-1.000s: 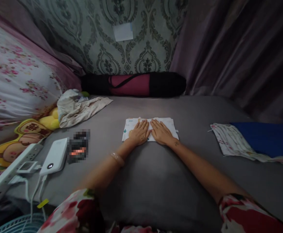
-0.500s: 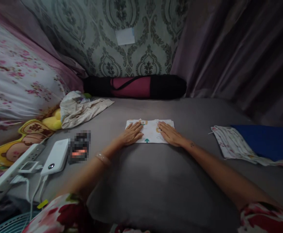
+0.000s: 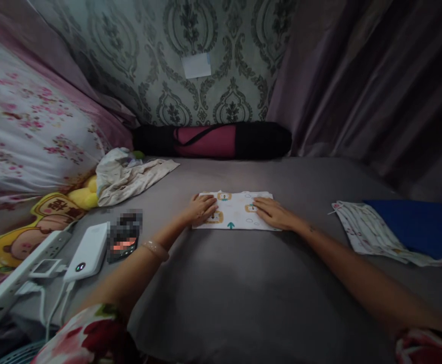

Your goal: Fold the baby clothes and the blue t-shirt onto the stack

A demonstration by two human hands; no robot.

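Observation:
A white cloth (image 3: 236, 212) printed with lions and a green arrow lies folded into a flat rectangle on the grey bed sheet (image 3: 239, 288). My left hand (image 3: 203, 208) rests flat over its left end, fingers stretched out and pointing inward. On the right end lies my right hand (image 3: 272, 212), also flat with its fingers extended. Both palms press on the fabric and neither grips it. The cloth's middle shows between the hands, while parts of its two ends are hidden under them.
Left of me are a white power bank (image 3: 87, 253) with cables, a power strip (image 3: 19, 283), a blurred-out dark device (image 3: 124, 236), a crumpled cloth (image 3: 126, 177) and a yellow plush (image 3: 16, 237). Folded fabrics (image 3: 418, 227) lie to the right. A black-and-maroon long bag (image 3: 209, 141) spans the back.
My hands have slid apart toward the two ends of the cloth, uncovering more of its print. The view has tilted slightly upward.

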